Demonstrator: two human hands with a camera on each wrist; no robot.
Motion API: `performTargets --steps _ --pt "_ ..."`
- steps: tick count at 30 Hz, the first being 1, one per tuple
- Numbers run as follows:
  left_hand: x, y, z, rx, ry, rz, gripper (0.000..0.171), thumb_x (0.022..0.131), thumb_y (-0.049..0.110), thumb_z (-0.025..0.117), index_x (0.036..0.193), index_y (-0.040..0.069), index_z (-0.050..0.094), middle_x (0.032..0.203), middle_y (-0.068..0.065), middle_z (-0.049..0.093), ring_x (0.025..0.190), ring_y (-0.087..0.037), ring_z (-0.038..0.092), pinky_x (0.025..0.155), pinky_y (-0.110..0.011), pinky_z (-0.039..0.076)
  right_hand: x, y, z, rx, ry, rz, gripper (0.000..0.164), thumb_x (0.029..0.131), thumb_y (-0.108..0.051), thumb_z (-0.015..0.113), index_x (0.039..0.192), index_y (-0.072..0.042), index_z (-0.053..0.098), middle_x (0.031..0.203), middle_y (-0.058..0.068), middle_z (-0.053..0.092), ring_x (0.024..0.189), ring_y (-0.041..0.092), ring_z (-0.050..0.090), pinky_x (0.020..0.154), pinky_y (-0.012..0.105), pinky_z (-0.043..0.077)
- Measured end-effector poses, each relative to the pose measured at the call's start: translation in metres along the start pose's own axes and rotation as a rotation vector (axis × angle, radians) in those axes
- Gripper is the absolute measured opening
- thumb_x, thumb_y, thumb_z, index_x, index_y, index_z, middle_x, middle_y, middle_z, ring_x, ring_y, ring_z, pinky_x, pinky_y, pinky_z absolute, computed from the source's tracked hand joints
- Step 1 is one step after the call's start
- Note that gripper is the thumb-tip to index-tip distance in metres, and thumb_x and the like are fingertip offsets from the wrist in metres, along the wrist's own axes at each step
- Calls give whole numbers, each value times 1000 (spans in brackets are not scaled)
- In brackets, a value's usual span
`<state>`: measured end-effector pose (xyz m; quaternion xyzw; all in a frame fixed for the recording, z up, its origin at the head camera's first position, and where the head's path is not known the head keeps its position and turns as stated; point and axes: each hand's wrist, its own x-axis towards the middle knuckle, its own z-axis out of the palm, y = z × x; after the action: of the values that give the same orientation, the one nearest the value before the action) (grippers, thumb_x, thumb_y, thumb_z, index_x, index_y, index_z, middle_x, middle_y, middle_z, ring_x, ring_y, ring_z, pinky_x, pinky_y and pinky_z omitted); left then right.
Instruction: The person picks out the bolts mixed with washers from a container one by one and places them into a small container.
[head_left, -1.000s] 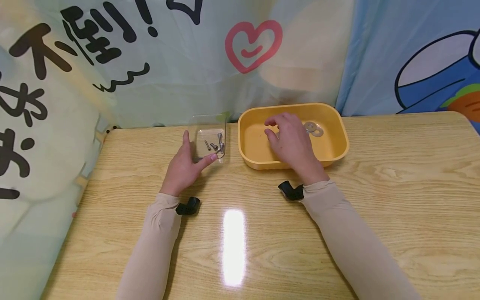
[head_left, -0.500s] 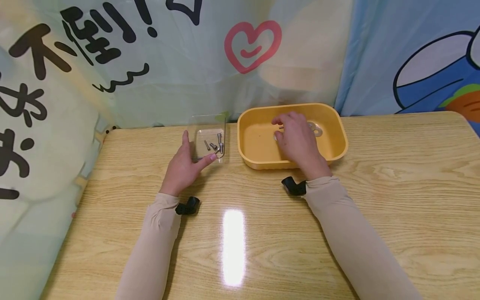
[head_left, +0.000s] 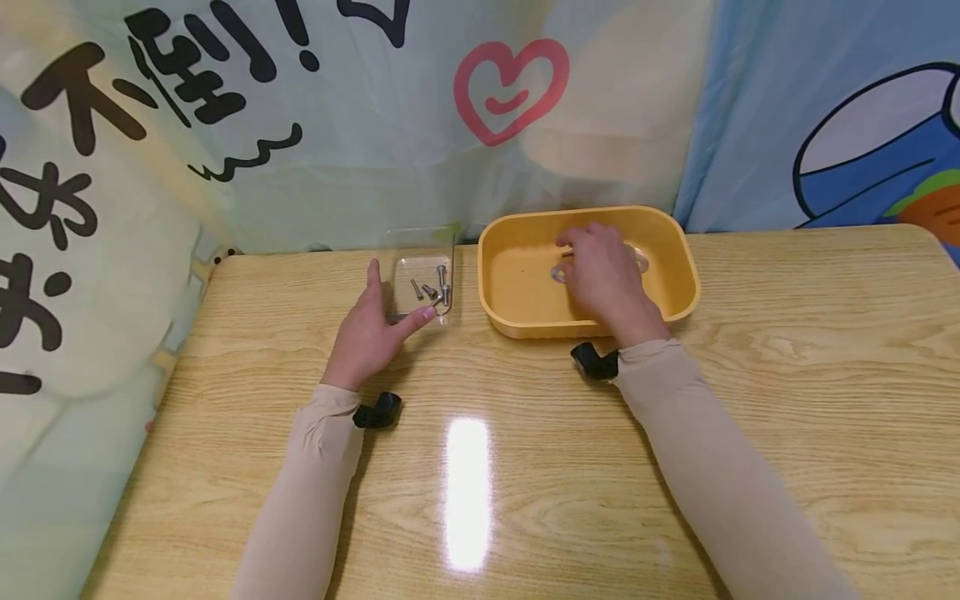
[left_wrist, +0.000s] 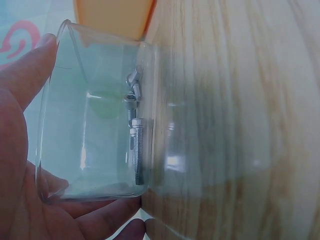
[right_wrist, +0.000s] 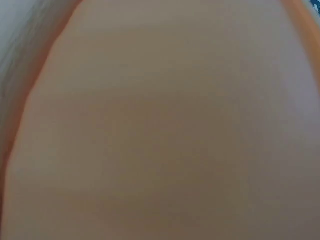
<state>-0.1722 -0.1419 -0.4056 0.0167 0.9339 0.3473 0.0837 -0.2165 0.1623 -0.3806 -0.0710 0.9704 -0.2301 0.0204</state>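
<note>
My left hand (head_left: 365,342) grips a clear plastic box (left_wrist: 65,130), thumb on one side and fingers along another. Several silver socket-head screws (left_wrist: 138,150) lie in the box. My right hand (head_left: 606,279) reaches into the yellow tray (head_left: 517,329), fingers bent downward. Near its thumb lies a washer (head_left: 558,273), and a short thin metal piece (head_left: 567,253) shows by the index fingertip; I cannot tell whether the fingers pinch it. Another washer (head_left: 641,260), partly covered by the hand, is on its far side. In the right wrist view the tray's blurred wall (right_wrist: 160,125) hides the hand.
Both containers stand at the back edge of the wooden table (head_left: 540,467), close to a printed curtain (head_left: 360,150). A narrow strip of tabletop separates box and tray. Black wrist devices sit at both sleeve cuffs.
My right hand has shifted right inside the tray, covering more of the washers there, while a washer near the thumb has come into view. The left hand and the box stay put.
</note>
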Motion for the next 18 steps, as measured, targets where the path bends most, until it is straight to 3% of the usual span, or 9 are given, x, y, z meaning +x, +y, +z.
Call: performTargets --steps 10,18 --pt "1 -1 1 -7 2 -4 114 91 62 64 161 5 -5 162 -22 25 148 -35 29 117 -48 29 6 4 1 -42 -5 -19 32 96 -4 59 126 5 64 121 28 58 113 46 48 98 57 42" --pt "1 1 0 -9 0 -5 113 91 61 64 161 4 -5 162 -23 23 148 -35 27 117 -48 28 8 5 4 -101 -85 33 34 97 -10 61 128 4 62 122 29 55 109 47 45 94 59 41"
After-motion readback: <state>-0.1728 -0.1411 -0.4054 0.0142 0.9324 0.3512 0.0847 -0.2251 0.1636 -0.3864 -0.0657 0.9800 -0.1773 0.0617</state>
